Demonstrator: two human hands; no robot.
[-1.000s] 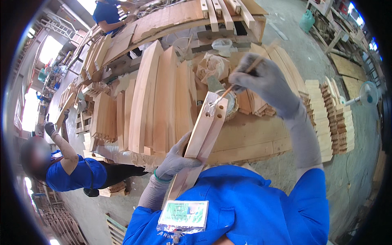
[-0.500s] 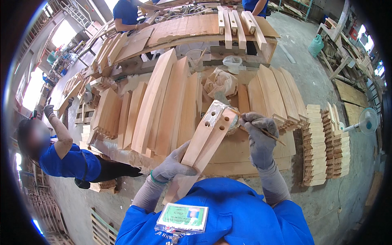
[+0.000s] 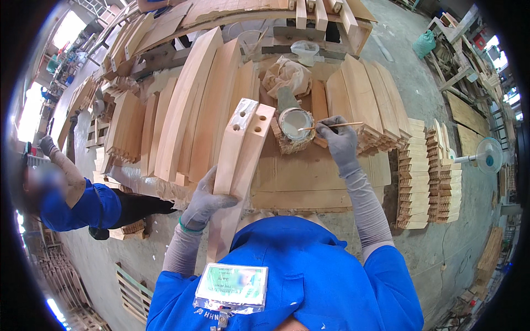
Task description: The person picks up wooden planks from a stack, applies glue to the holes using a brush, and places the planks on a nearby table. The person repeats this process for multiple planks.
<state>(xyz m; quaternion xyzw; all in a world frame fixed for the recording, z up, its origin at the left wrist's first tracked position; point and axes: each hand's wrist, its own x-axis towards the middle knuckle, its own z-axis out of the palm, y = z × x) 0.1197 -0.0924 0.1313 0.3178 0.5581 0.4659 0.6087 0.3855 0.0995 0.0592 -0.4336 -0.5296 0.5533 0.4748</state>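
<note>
While your left hand (image 3: 204, 203) curls around two smooth, squared wooden bars (image 3: 235, 165) slanting ahead of you, holes (image 3: 257, 129) in their far ends, your right hand (image 3: 340, 142) pinches a slim stick (image 3: 354, 123), its tip at the white paste (image 3: 294, 119) in the round tub (image 3: 281, 126).

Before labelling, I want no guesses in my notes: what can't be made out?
Head view:
Left hand: some fingers hidden behind the held wood.
Holes: too small and dark to show depth.
Stick: tip too small to tell whether it touches the white substance.
Upper co-worker: cut off by upper edge.
</note>
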